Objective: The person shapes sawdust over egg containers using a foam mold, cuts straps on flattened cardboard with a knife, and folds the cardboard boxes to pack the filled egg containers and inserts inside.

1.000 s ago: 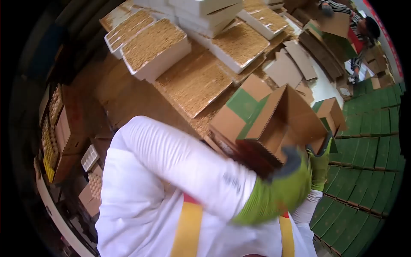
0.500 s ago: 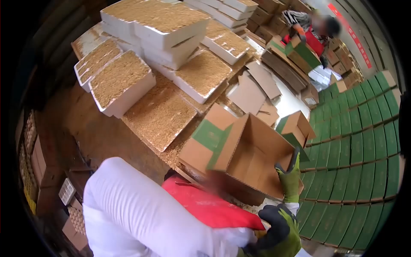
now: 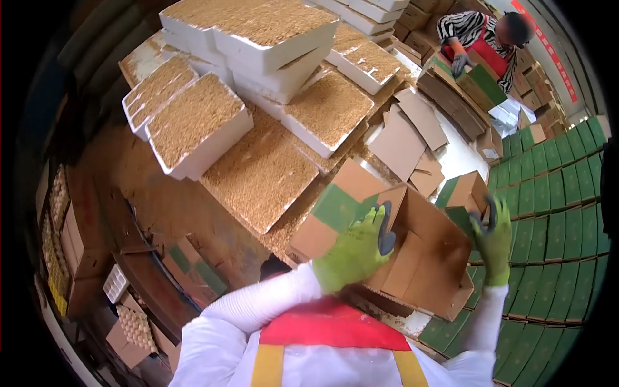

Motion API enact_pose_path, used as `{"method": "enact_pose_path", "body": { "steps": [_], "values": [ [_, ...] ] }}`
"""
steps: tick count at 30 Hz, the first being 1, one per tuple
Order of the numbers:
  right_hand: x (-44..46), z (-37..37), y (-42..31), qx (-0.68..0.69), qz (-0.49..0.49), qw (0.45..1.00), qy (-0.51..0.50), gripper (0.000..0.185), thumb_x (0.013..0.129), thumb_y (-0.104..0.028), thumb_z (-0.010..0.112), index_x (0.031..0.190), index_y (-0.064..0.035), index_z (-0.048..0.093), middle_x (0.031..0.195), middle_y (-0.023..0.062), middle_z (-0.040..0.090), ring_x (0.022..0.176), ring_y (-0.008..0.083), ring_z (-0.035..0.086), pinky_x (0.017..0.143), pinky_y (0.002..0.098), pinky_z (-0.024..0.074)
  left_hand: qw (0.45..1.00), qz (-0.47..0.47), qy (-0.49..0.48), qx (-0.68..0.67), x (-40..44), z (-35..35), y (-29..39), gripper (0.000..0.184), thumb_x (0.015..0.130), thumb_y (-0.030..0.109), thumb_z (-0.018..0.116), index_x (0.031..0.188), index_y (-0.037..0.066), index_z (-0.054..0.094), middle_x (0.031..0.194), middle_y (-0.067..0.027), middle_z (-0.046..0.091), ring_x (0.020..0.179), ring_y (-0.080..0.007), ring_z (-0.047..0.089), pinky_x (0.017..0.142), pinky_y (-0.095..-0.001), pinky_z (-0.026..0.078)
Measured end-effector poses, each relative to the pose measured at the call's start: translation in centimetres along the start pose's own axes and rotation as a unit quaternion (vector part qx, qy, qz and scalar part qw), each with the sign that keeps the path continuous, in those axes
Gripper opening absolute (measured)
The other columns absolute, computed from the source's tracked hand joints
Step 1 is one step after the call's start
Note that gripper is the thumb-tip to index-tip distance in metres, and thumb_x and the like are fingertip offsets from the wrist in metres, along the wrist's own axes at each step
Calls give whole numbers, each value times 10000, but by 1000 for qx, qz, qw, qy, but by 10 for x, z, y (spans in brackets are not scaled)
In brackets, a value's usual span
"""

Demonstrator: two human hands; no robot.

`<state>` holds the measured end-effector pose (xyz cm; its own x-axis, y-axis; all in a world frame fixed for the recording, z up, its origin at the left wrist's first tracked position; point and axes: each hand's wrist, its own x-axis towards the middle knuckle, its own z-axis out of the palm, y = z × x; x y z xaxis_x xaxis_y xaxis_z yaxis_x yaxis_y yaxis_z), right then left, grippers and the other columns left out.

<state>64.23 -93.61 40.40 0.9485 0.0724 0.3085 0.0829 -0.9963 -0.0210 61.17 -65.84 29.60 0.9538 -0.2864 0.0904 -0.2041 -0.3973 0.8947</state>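
An open cardboard box with green print stands in front of me, its inside bare and one flap folded out to the left. My left hand, in a green glove with dark fingertips, is at the box's left wall, fingers spread. To the right of the box, my right hand, gloved alike, is raised with its fingers apart and holds nothing. A smaller opened box stands just behind, beside my right hand.
White foam trays filled with brown grains are stacked at the upper left. Flat cardboard pieces lie behind the box. Green cartons line the right side. A person handles a box at the upper right. Eggs lie lower left.
My left hand has moved up from below the box to its left wall. My right hand has left the box's right edge and now stands apart from it. The view has shifted slightly.
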Motion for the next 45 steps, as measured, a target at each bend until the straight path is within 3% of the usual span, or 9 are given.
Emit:
{"method": "enact_pose_path", "body": {
  "steps": [4,11,14,18,21,34,35,40,45],
  "values": [
    [149,80,-61,288,-111,930,-197,517,829,-232,732,1257,-10,544,1209,150,606,1083,264,603,933,355,481,996,75,41,39,6,-2,-13,582,863,230,608,1319,-68,404,1192,-297,525,1037,-450,543,901,-467,449],
    [302,308,-107,166,-61,935,-306,762,930,-554,469,1470,-43,302,1443,227,414,1314,357,438,1073,399,357,997,0,-72,16,16,-17,0,659,900,310,552,1378,-88,338,1256,-284,496,1127,-415,513,970,-451,420],
    [279,329,-71,180,-135,930,-289,640,938,-552,458,1315,-36,486,1272,243,554,1168,383,541,964,430,423,997,-8,-79,-20,17,-21,-5,691,861,281,614,1370,-91,331,1280,-292,476,1183,-428,492,970,-453,435],
    [213,292,-59,376,190,791,-445,507,993,-463,446,1263,-49,560,1251,118,599,1109,216,578,916,324,452,994,-11,-104,-33,21,-30,-10,744,812,263,688,1357,-95,329,1316,-304,441,1243,-448,452,972,-459,444],
    [201,284,-84,421,114,797,-418,666,979,-504,464,1449,-42,363,1445,95,442,1317,165,416,1099,281,316,993,1,-106,-53,22,-26,-16,755,812,271,692,1359,-96,325,1319,-309,442,1232,-446,463,967,-460,448],
    [178,144,-68,645,177,710,-222,639,919,-399,633,1385,-6,442,1280,100,580,1105,151,590,952,270,482,991,126,15,31,9,-16,-27,787,808,163,711,1419,-94,287,1338,-301,475,1198,-410,521,1007,-424,413],
    [161,133,-46,567,10,814,-126,632,929,-409,613,1383,-5,441,1276,104,583,1099,156,597,949,271,486,997,66,-30,-34,9,-20,-25,776,810,146,706,1418,-97,290,1363,-284,461,1213,-376,517,1010,-404,416],
    [60,-4,-42,731,278,607,-141,601,965,-405,546,1397,-19,384,1319,158,546,1098,208,622,934,316,528,988,-55,-116,-81,17,-18,-29,617,886,102,607,1423,-55,345,1251,-159,586,1065,-152,594,908,-297,487],
    [-69,-49,-36,740,365,558,-91,596,985,-376,512,1425,-13,342,1361,151,515,1171,211,581,970,324,503,993,51,-98,-46,19,-13,-51,626,846,219,664,1337,-92,433,1221,-283,561,1148,-347,560,948,-403,449]
  ]
}}
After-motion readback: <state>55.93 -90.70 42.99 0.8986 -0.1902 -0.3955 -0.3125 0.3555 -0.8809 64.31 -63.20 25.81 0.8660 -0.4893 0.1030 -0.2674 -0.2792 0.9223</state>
